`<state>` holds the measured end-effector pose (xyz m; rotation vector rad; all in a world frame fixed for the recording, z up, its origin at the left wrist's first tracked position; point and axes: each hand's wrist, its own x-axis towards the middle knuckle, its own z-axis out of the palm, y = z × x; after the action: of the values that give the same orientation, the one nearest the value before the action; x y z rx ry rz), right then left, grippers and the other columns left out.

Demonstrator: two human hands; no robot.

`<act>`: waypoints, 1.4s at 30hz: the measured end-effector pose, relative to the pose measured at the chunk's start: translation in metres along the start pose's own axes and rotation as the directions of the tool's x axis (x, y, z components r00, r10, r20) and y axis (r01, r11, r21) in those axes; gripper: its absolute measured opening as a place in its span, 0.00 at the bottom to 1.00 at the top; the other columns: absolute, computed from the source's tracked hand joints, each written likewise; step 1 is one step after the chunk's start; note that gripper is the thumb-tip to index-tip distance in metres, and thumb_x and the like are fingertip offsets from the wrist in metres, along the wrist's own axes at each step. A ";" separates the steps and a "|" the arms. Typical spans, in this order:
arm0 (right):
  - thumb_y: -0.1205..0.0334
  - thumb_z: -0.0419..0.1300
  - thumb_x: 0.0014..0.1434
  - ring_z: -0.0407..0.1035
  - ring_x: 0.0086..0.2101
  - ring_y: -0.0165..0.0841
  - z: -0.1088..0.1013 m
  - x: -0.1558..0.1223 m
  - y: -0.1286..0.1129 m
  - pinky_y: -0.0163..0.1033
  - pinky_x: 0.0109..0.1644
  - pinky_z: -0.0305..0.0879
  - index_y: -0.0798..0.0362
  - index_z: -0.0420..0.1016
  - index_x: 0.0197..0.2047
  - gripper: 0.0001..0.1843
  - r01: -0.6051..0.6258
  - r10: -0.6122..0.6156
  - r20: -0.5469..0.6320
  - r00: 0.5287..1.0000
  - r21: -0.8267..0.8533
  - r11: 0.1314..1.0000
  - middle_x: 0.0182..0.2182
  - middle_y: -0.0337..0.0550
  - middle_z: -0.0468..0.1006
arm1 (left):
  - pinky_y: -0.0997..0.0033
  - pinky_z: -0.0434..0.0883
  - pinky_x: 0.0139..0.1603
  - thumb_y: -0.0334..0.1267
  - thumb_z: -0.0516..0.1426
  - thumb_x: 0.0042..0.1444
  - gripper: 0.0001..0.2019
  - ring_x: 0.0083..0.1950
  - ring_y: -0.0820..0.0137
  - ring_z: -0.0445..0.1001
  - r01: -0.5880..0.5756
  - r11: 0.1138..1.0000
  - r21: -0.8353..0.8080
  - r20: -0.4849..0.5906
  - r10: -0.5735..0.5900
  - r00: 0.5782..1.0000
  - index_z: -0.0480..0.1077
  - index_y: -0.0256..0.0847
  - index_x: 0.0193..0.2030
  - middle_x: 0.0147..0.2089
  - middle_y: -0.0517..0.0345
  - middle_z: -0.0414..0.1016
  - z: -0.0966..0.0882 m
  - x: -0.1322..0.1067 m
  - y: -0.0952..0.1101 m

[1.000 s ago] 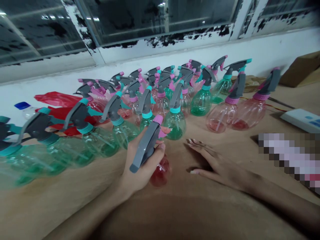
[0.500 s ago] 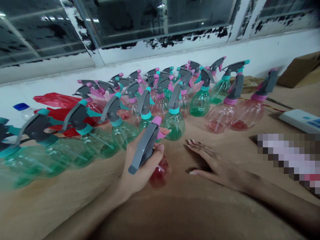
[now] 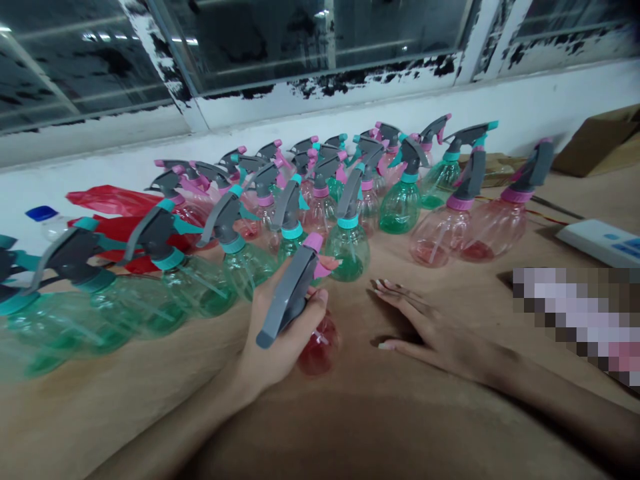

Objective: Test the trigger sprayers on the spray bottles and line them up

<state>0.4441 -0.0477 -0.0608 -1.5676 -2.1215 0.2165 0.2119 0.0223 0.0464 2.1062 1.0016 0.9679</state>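
My left hand (image 3: pixel 280 333) is wrapped round the neck of a spray bottle (image 3: pixel 319 347) with a grey head, a pink nozzle and a clear pinkish-red body. The bottle stands on the table, and its collar is hidden by my fingers. My right hand (image 3: pixel 425 320) rests on the table to the right, fingers spread, holding nothing. Just beyond the held bottle is a green spray bottle (image 3: pixel 349 252) with a turquoise collar. Two pink spray bottles (image 3: pixel 435 237) stand beyond my right hand.
Several green spray bottles (image 3: pixel 197 287) line the left side, with more pink and green ones behind. Red plastic (image 3: pixel 115 200) and a blue-capped bottle (image 3: pixel 44 215) lie at left. A white device (image 3: pixel 603 241) and a cardboard box (image 3: pixel 597 141) sit at right. A wall with windows closes the back.
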 end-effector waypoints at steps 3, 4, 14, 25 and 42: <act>0.45 0.55 0.58 0.50 0.62 0.44 0.000 -0.001 0.002 0.55 0.64 0.52 0.49 0.45 0.68 0.40 0.007 -0.007 0.013 1.000 -0.014 1.000 0.65 0.49 0.55 | 0.71 0.71 0.36 0.36 0.53 0.55 0.10 0.31 0.70 0.71 -0.003 1.000 -0.002 0.001 0.003 1.000 0.67 0.54 0.44 0.31 0.64 0.68 -0.001 0.000 0.001; 0.45 0.55 0.58 0.50 0.62 0.44 0.000 -0.001 0.002 0.55 0.64 0.52 0.49 0.45 0.68 0.40 0.012 -0.012 0.021 1.000 -0.016 1.000 0.65 0.49 0.55 | 0.71 0.71 0.36 0.36 0.53 0.55 0.11 0.31 0.70 0.71 -0.003 1.000 -0.003 -0.003 0.003 1.000 0.68 0.54 0.44 0.31 0.64 0.68 -0.001 0.000 0.001; 0.45 0.54 0.59 0.51 0.62 0.43 -0.002 0.000 -0.001 0.54 0.63 0.52 0.49 0.44 0.68 0.40 0.009 -0.009 0.008 1.000 -0.025 1.000 0.64 0.49 0.55 | 0.70 0.73 0.37 0.36 0.54 0.53 0.07 0.30 0.70 0.73 -0.002 1.000 0.003 -0.026 0.002 1.000 0.69 0.50 0.39 0.32 0.63 0.73 -0.001 0.002 0.003; 0.42 0.54 0.58 0.50 0.62 0.43 -0.003 0.001 0.004 0.55 0.64 0.51 0.49 0.45 0.68 0.40 0.018 -0.018 0.038 0.999 0.010 1.000 0.64 0.50 0.55 | 0.68 0.72 0.31 0.40 0.55 0.53 0.02 0.28 0.69 0.71 0.049 0.999 -0.019 -0.075 -0.050 0.996 0.68 0.47 0.33 0.27 0.64 0.70 0.007 -0.003 -0.004; 0.35 0.53 0.53 0.72 0.42 0.50 -0.062 0.015 -0.002 0.51 0.39 0.70 0.59 0.66 0.50 0.36 -0.233 0.210 -0.270 0.940 -0.055 0.971 0.42 0.57 0.76 | 0.63 0.71 0.46 0.34 0.54 0.57 0.08 0.42 0.66 0.75 -0.217 0.970 -0.111 -0.011 0.217 0.976 0.68 0.43 0.44 0.42 0.54 0.76 0.131 0.086 0.041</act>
<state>0.4680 -0.0437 -0.0021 -1.7791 -1.7719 -0.0098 0.3720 0.0446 0.0354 2.1529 0.7092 1.1020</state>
